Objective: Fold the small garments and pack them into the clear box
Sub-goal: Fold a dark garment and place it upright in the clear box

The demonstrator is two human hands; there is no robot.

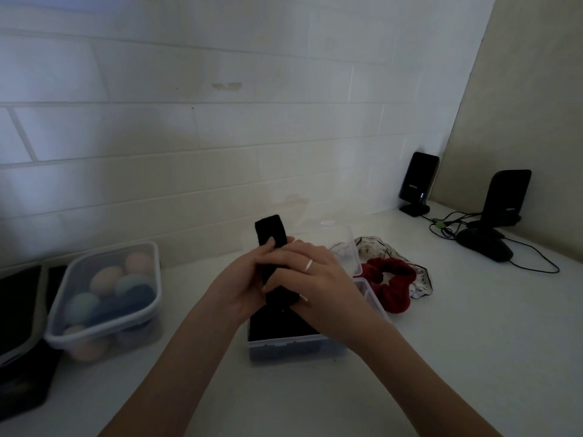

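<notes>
While raised over clear box point(295, 345) | left hand point(243, 285), right hand point(318, 275) both grip black garment point(273, 244)

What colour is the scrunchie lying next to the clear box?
Dark red. The scrunchie shows clearly in the head view, right of the clear box.

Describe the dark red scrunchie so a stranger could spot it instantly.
Start at the white countertop and find the small clear plastic box under the hands. Just right of it lies the dark red velvety scrunchie, a gathered ring, resting on a pale printed cloth.
</notes>
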